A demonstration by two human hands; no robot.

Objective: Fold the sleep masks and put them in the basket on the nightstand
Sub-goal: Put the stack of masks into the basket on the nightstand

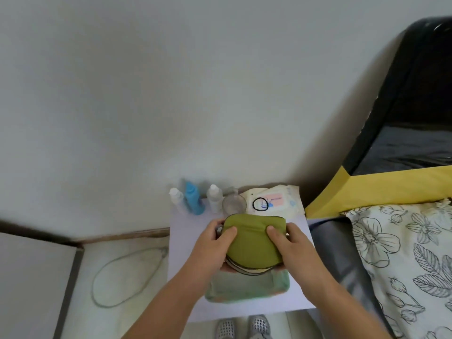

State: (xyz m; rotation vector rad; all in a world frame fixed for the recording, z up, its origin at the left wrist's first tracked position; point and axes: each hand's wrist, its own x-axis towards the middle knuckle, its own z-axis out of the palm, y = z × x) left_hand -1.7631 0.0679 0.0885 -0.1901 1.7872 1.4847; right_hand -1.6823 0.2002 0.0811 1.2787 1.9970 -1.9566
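Observation:
A stack of folded sleep masks [252, 243], olive green on top with black and cream edges showing below, is held between both my hands over the nightstand [300, 302]. My left hand [215, 245] grips its left side with the thumb on top. My right hand [291, 245] grips the right side the same way. Just below the stack sits a pale green woven basket [247, 287], its rim partly hidden by the masks and my hands.
At the back of the nightstand stand two white bottles [177, 199] [215, 198], a blue bottle [194, 199], a clear jar [234, 203] and a wipes pack [276, 201] with a black hair tie [260, 204]. A bed with a floral pillow [403, 260] is on the right.

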